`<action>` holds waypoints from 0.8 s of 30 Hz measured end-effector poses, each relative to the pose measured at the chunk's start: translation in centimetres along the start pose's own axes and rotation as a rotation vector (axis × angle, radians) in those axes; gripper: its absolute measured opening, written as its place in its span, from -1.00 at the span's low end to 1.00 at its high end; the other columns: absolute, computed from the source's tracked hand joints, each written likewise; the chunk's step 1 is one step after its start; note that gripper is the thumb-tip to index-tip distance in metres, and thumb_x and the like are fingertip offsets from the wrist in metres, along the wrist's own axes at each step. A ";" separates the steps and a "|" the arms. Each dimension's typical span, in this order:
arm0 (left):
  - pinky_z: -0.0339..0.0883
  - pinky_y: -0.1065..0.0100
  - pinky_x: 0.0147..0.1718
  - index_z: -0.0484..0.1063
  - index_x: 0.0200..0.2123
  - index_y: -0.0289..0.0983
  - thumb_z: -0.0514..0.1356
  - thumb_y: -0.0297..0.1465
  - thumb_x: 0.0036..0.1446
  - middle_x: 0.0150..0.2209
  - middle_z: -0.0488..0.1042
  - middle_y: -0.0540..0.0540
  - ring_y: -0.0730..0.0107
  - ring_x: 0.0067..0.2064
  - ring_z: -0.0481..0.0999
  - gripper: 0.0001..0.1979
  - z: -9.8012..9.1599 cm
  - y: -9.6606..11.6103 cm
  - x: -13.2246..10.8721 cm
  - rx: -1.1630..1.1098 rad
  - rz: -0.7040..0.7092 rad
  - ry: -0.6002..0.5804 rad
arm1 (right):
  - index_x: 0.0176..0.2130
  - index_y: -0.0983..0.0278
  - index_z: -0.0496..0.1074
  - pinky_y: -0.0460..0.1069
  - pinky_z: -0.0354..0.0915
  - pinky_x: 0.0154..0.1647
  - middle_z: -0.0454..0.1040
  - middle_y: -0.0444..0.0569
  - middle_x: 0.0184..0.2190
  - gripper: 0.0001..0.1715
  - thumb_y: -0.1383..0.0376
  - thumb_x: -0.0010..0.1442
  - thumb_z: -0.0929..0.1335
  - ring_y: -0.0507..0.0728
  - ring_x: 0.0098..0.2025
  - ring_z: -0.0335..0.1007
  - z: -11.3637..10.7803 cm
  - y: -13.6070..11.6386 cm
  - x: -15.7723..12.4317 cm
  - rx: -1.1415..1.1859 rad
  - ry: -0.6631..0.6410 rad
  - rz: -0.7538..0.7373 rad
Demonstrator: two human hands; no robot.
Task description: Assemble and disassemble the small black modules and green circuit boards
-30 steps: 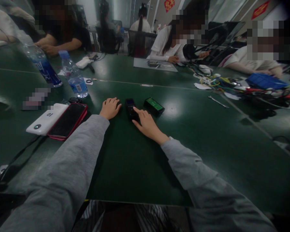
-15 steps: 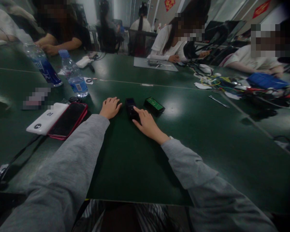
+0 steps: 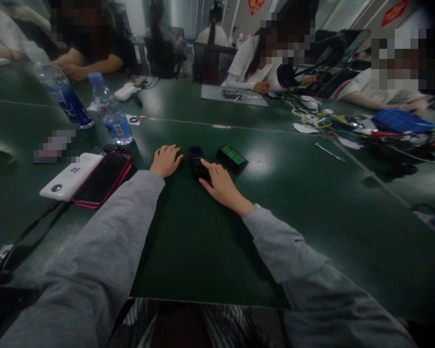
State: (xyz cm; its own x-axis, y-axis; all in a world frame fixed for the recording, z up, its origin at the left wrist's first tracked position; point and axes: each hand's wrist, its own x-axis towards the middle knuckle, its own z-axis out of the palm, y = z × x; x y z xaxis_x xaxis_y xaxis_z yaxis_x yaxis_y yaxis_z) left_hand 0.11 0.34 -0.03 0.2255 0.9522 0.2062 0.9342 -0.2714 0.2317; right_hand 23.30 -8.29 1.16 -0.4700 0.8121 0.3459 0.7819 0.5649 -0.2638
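A small black handheld device (image 3: pixel 196 155) with a dark screen and buttons lies on the green table (image 3: pixel 203 241). The index finger of my right hand (image 3: pixel 223 186) rests on its button area, and the thumb is near its lower end. That hand is not wrapped round the device. To the device's left, my left hand (image 3: pixel 166 161) lies flat on the table, fingers spread, holding nothing. Just right of the device sits a black box-shaped gadget (image 3: pixel 232 157) with a lit green display; neither hand touches it.
At the left are a red-cased phone (image 3: pixel 102 180), a white power bank (image 3: pixel 71 178) and two plastic bottles (image 3: pixel 116 126) (image 3: pixel 70 102). A wrench (image 3: pixel 329 152) and a heap of cables (image 3: pixel 333 121) lie at the right. Several people sit across the table.
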 end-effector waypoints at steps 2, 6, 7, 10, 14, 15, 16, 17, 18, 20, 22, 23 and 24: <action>0.00 -0.07 0.24 0.23 0.24 -0.21 -0.14 -0.12 0.34 0.32 0.17 -0.18 0.03 0.30 0.09 -0.48 0.0 -0.1 0.0 0.001 0.010 0.002 | 0.36 0.21 -0.10 0.27 0.30 0.01 0.32 0.13 0.07 -0.30 0.14 0.36 0.21 0.31 0.04 0.26 0.0 0.0 0.0 -0.002 0.002 -0.002; 0.00 -0.07 0.24 0.22 0.24 -0.21 -0.12 -0.14 0.33 0.32 0.17 -0.18 0.03 0.30 0.09 -0.49 0.0 0.0 0.0 0.011 0.012 0.004 | 0.36 0.23 -0.09 0.25 0.31 -0.01 0.32 0.14 0.06 -0.31 0.14 0.36 0.21 0.30 0.02 0.26 0.2 0.1 0.1 -0.022 0.002 -0.007; 0.00 -0.07 0.24 0.22 0.24 -0.21 -0.12 -0.15 0.33 0.32 0.17 -0.18 0.03 0.30 0.09 -0.49 0.0 0.0 0.0 0.015 0.010 0.001 | 0.36 0.24 -0.08 0.25 0.31 -0.02 0.32 0.14 0.06 -0.31 0.14 0.36 0.21 0.30 0.02 0.26 0.2 0.1 0.1 -0.029 0.002 -0.007; 0.01 -0.05 0.23 0.22 0.24 -0.22 -0.12 -0.16 0.34 0.32 0.17 -0.18 0.04 0.30 0.09 -0.49 -0.1 0.1 -0.1 0.021 0.014 0.003 | 0.35 0.26 -0.07 0.22 0.32 -0.05 0.32 0.15 0.06 -0.31 0.14 0.35 0.22 0.30 0.00 0.27 0.4 0.3 0.2 -0.041 0.006 -0.012; 0.03 -0.05 0.22 0.23 0.24 -0.22 -0.11 -0.17 0.33 0.32 0.17 -0.18 0.03 0.29 0.09 -0.50 -0.1 0.1 -0.1 0.027 0.016 0.009 | 0.36 0.25 -0.09 0.22 0.31 -0.05 0.32 0.14 0.05 -0.30 0.14 0.36 0.21 0.30 0.01 0.26 0.5 0.3 0.1 -0.035 0.002 -0.007; 0.03 -0.05 0.22 0.23 0.24 -0.22 -0.11 -0.17 0.33 0.31 0.17 -0.19 0.03 0.29 0.09 -0.50 -0.1 0.2 -0.1 0.028 0.015 0.008 | 0.36 0.25 -0.09 0.23 0.31 -0.04 0.32 0.14 0.05 -0.30 0.14 0.36 0.21 0.30 0.01 0.26 0.4 0.3 0.1 -0.033 0.001 -0.006; 0.03 -0.06 0.22 0.23 0.24 -0.22 -0.11 -0.17 0.33 0.31 0.17 -0.19 0.03 0.29 0.09 -0.50 -0.1 0.2 -0.1 0.030 0.014 0.008 | 0.36 0.24 -0.09 0.23 0.31 -0.03 0.32 0.14 0.05 -0.30 0.14 0.36 0.21 0.30 0.01 0.26 0.4 0.3 0.1 -0.031 0.000 -0.005; 0.03 -0.06 0.22 0.23 0.24 -0.21 -0.11 -0.17 0.33 0.32 0.17 -0.18 0.03 0.29 0.10 -0.50 -0.1 0.2 -0.1 0.031 0.013 0.008 | 0.36 0.24 -0.10 0.23 0.31 -0.03 0.32 0.14 0.06 -0.30 0.14 0.36 0.21 0.30 0.01 0.26 0.3 0.2 0.1 -0.028 -0.002 -0.004; 0.03 -0.06 0.22 0.23 0.24 -0.21 -0.11 -0.17 0.33 0.32 0.17 -0.18 0.03 0.29 0.10 -0.51 -0.1 0.2 -0.1 0.033 0.013 0.009 | 0.36 0.23 -0.10 0.22 0.31 -0.03 0.31 0.14 0.06 -0.30 0.14 0.36 0.21 0.30 0.01 0.26 0.3 0.2 0.1 -0.025 -0.004 -0.003; 0.04 -0.05 0.21 0.23 0.24 -0.22 -0.11 -0.18 0.34 0.31 0.18 -0.18 0.03 0.29 0.10 -0.51 -0.1 0.2 -0.1 0.035 0.015 0.013 | 0.36 0.23 -0.10 0.22 0.31 -0.04 0.31 0.13 0.07 -0.30 0.15 0.36 0.22 0.30 0.02 0.26 0.2 0.2 0.1 -0.022 -0.007 0.000; 0.05 -0.05 0.21 0.23 0.23 -0.22 -0.10 -0.18 0.33 0.31 0.18 -0.18 0.03 0.29 0.11 -0.51 -0.1 0.2 -0.1 0.038 0.018 0.015 | 0.36 0.24 -0.09 0.22 0.31 -0.04 0.31 0.13 0.07 -0.29 0.15 0.35 0.22 0.30 0.02 0.26 0.2 0.2 0.1 -0.021 -0.009 -0.002; 0.05 -0.04 0.21 0.23 0.23 -0.22 -0.10 -0.18 0.33 0.31 0.18 -0.18 0.03 0.29 0.11 -0.51 0.0 0.2 -0.1 0.039 0.018 0.015 | 0.36 0.25 -0.09 0.22 0.31 -0.04 0.31 0.14 0.07 -0.29 0.15 0.35 0.23 0.30 0.02 0.26 0.2 0.3 0.1 -0.019 -0.008 -0.005; 0.05 -0.04 0.21 0.23 0.23 -0.22 -0.10 -0.18 0.33 0.31 0.18 -0.18 0.03 0.29 0.10 -0.51 0.0 0.1 -0.1 0.039 0.019 0.014 | 0.36 0.25 -0.09 0.22 0.31 -0.04 0.31 0.14 0.07 -0.29 0.15 0.35 0.23 0.29 0.02 0.25 0.3 0.3 0.1 -0.017 -0.006 -0.008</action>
State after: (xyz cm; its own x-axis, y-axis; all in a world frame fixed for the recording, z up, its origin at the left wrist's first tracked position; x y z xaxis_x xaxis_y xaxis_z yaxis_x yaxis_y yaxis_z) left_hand 0.21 0.19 0.02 0.2399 0.9446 0.2240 0.9398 -0.2837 0.1903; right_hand 23.36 -8.00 0.88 -0.4783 0.8086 0.3426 0.7851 0.5685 -0.2459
